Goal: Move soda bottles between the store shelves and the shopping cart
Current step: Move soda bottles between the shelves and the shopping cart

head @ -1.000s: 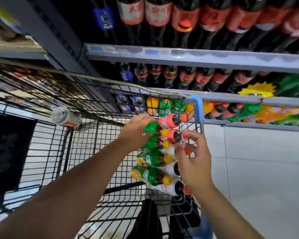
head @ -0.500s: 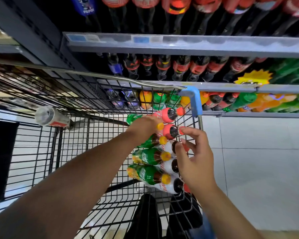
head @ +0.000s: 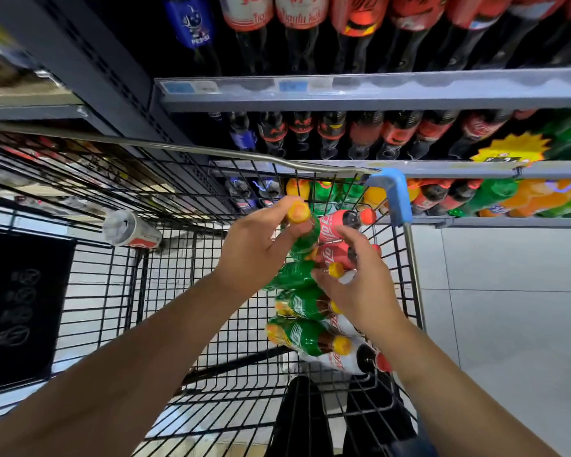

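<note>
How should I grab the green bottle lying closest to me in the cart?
Grip the nearest green bottle round its narrow neck, just behind the yellow cap. Come from above: it lies on its side, cap pointing right, with other bottles packed under and beside it.

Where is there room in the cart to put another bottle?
The bare wire floor between the can and the bottle pile is free, left of the left hand. It is crowded by the cart's right wall, where bottles are stacked and the right hand reaches.
</note>
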